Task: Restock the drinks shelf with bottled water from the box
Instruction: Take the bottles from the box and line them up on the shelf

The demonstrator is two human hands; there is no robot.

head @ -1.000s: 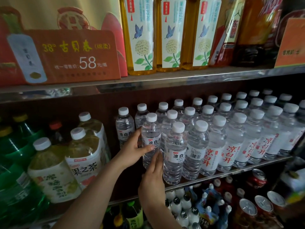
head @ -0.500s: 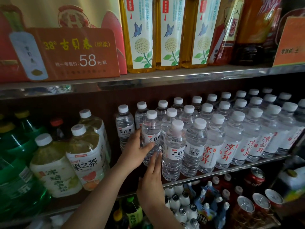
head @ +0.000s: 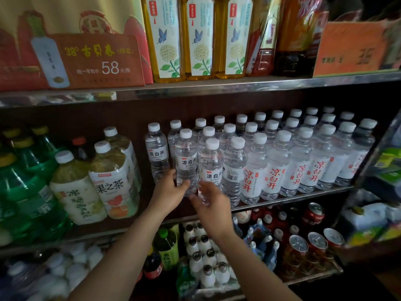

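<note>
Both hands steady the front water bottles at the left end of the drinks shelf.

Nearest, the right hand (head: 213,210) curls its fingers (head: 202,193) round the base of the front water bottle (head: 211,168), which stands at its 12 o'clock right at the shelf edge (head: 293,197). Just at its 9 o'clock, the left hand (head: 168,195) wraps thumb and fingers round the foot of the neighbouring bottle (head: 186,161). Farther back and out to 2 o'clock, rows of water bottles (head: 303,153) fill the shelf, caps touching. The box is out of view. The risk, as I judge it: the front bottle sits so near the lip that a nudge or careless release could tip it forward off the shelf, or knock its packed neighbours over like skittles.
</note>
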